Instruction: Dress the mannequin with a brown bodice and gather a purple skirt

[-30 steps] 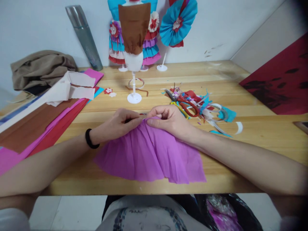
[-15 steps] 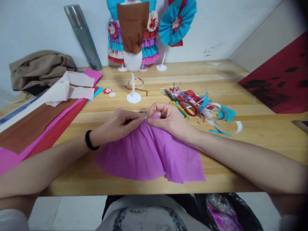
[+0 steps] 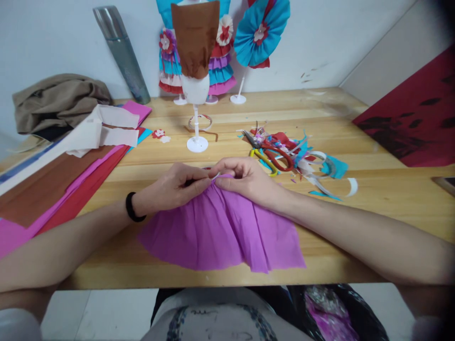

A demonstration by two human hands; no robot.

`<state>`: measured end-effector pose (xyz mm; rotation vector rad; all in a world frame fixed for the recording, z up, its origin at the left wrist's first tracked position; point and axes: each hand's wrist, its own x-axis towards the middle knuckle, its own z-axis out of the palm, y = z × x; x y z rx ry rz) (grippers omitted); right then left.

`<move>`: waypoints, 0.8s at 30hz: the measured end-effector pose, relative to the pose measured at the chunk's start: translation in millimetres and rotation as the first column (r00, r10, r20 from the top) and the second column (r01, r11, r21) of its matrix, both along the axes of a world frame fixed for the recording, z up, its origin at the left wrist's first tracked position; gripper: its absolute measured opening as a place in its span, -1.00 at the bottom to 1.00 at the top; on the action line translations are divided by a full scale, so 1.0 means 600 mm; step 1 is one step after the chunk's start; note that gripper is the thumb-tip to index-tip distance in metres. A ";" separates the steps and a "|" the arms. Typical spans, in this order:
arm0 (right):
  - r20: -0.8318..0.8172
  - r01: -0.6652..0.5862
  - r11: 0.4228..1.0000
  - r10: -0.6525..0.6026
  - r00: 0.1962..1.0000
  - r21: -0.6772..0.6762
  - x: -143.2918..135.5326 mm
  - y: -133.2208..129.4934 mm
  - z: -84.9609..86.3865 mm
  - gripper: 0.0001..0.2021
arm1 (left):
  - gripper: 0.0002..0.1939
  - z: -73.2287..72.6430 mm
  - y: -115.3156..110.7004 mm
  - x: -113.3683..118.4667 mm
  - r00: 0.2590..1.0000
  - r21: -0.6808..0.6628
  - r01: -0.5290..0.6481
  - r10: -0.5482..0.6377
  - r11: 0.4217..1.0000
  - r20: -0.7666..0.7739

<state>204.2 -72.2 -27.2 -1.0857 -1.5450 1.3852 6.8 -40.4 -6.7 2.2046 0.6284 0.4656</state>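
A sheet of purple crepe paper (image 3: 220, 232) fans out in pleats over the near part of the table. My left hand (image 3: 179, 187) pinches its gathered top edge between thumb and fingers. Close beside it, my right hand (image 3: 245, 180) pinches the same edge, thumb in front and fingers behind. A thin whitish strip shows between the fingertips; the fingers hide most of it. Behind the hands stands a small white dress-form stand (image 3: 196, 92) with brown paper (image 3: 196, 38) wrapped around its upper part.
Scissors with red and yellow handles (image 3: 280, 158) lie among paper scraps (image 3: 302, 147) on the right. Coloured paper sheets (image 3: 60, 184) and a brown cloth (image 3: 62, 102) lie left. A flask (image 3: 124, 57) leans against the wall near paper-dressed stands (image 3: 222, 71). Below hangs a black bag (image 3: 337, 312).
My right hand has shifted slightly down, and its fingers have folded over closer to the left fingertips. The purple paper's lower edge has spread a little; my left hand stays nearly in place.
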 end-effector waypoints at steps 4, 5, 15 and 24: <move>0.024 -0.019 1.000 0.020 1.000 -0.013 0.003 0.003 -0.001 -0.85 | -0.59 0.002 0.001 0.001 1.000 -0.030 -0.003 0.003 1.000 -0.022; 0.019 -0.026 1.000 0.026 0.999 0.000 0.003 0.003 -0.001 -0.86 | -0.59 0.002 0.001 0.002 1.000 -0.041 -0.004 0.003 0.999 -0.025; -0.040 0.024 0.999 -0.023 0.999 0.029 0.006 0.013 -0.010 -0.88 | -0.54 -0.012 0.006 -0.002 0.981 -0.140 -0.145 0.161 0.980 0.109; -0.031 0.146 0.976 -0.143 0.989 0.161 0.016 0.025 -0.015 -0.90 | -0.70 -0.038 0.052 -0.010 0.712 -0.430 -0.552 0.672 0.715 0.203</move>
